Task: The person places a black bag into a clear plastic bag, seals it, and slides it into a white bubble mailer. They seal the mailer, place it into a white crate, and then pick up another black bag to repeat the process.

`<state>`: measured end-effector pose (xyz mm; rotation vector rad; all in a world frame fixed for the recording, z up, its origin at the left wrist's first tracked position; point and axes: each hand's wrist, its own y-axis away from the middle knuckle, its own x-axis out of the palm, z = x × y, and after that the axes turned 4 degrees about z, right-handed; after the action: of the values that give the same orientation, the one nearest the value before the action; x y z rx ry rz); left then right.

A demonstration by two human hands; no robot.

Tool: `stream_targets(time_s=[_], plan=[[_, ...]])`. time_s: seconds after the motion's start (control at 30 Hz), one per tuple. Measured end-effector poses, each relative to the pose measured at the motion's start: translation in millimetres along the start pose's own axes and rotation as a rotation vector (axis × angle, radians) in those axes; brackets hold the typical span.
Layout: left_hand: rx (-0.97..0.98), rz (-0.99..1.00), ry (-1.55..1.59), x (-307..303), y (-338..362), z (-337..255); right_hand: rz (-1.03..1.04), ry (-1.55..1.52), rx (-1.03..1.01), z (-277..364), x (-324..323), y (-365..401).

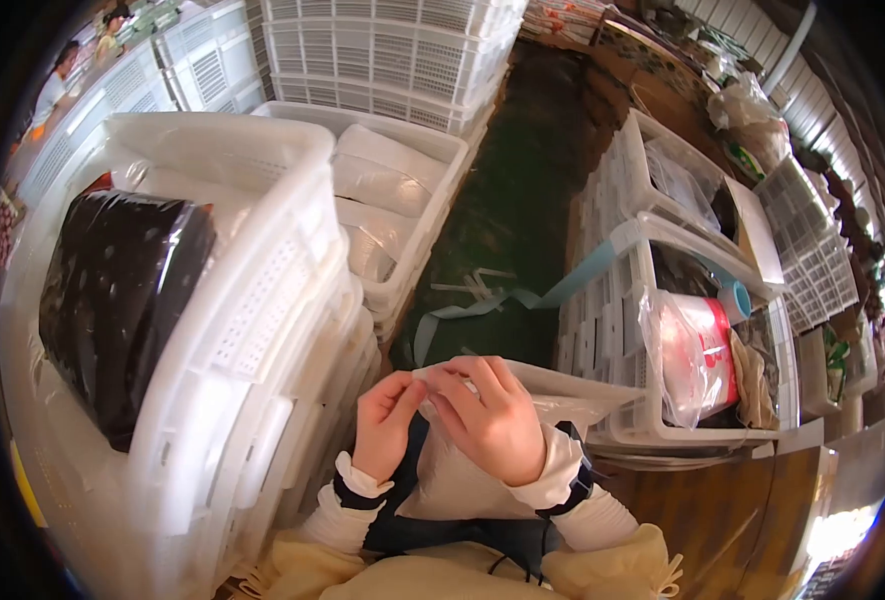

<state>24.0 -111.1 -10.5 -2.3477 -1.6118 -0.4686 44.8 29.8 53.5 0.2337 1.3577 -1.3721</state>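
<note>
Low in the middle of the head view, a whitish plastic bag (452,478) lies over the person's lap, its top edge spreading to the right. My left hand (390,420) pinches the bag's upper left corner between thumb and fingers. Right beside it, my right hand (487,415) has its fingers bent over the same edge, closed on the bag. The two hands' fingertips nearly touch. What lies between the fingertips is too small to make out.
Stacked white crates stand at left, one with a dark plastic-wrapped package (122,300). Behind is a crate of white packages (387,170). At right, a crate holds a red-and-white bag (697,355) and a light blue tape roll (734,300). People are at far upper left.
</note>
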Motion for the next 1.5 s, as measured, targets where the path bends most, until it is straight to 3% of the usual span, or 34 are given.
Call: stream_targets(time_s=[0.13, 0.23, 0.43, 0.63, 0.73, 0.8, 0.87, 0.9, 0.97, 1.0, 1.07, 1.13, 1.17, 1.23, 1.3, 1.33, 1.37, 1.43, 1.47, 1.5], plan=[[-0.028, 0.006, 0.241, -15, 2, 13, 0.042, 0.064, -0.055, -2, 7, -8], [-0.107, 0.095, 0.258, -15, 2, 2, 0.030, 0.121, -0.133, -7, 11, -8], [-0.084, 0.102, 0.160, -7, -1, 1, 0.044, 0.211, -0.234, -15, 15, -3], [-0.056, 0.058, -0.031, -4, 0, 5, -0.039, -0.190, 0.019, -18, 18, 4], [0.004, 0.004, -0.117, 8, -2, -4, -0.198, -0.282, 0.189, -13, 5, 5], [-0.017, -0.056, -0.059, -1, -3, 10, -0.393, -0.121, 0.266, -18, -32, 2], [-0.019, -0.093, 0.001, -3, -5, 12, -0.861, -0.171, 0.447, -27, -87, 10], [-0.010, -0.101, 0.015, -3, -5, 13, -0.980, 0.237, 0.540, -33, -124, 18], [0.009, -0.109, 0.017, -3, -6, 15, -0.823, 1.125, 0.516, -42, -203, 70], [0.017, -0.112, 0.001, -3, -7, 15, -0.814, 1.226, 0.548, -48, -243, 113], [0.001, -0.121, 0.030, -4, -8, 16, -0.671, 1.737, 0.538, -27, -297, 156], [-0.006, -0.091, 0.034, -10, -7, 24, -0.740, 1.770, 0.356, -14, -334, 192], [0.011, -0.060, -0.012, -13, -6, 27, -0.698, 1.910, 0.556, -4, -339, 202], [0.067, 0.053, -0.082, -19, -1, 28, -1.039, 1.107, 0.569, -26, -327, 207], [0.055, 0.190, 0.024, -26, 6, 22, -0.954, 0.846, 0.613, -42, -290, 175], [0.059, 0.212, 0.041, -30, 10, 20, -0.743, 0.991, 0.667, -46, -250, 131], [0.089, 0.226, -0.004, -34, 14, 18, -1.032, -0.032, 0.746, -49, -218, 97], [0.153, 0.250, -0.091, -41, 19, 12, -0.621, -0.396, 0.778, -77, -159, 61], [0.166, 0.254, -0.119, -42, 22, 7, -0.361, -0.433, 0.769, -98, -133, 45], [0.179, 0.254, -0.126, -46, 25, 6, -0.226, -0.481, 0.879, -99, -108, 20]])
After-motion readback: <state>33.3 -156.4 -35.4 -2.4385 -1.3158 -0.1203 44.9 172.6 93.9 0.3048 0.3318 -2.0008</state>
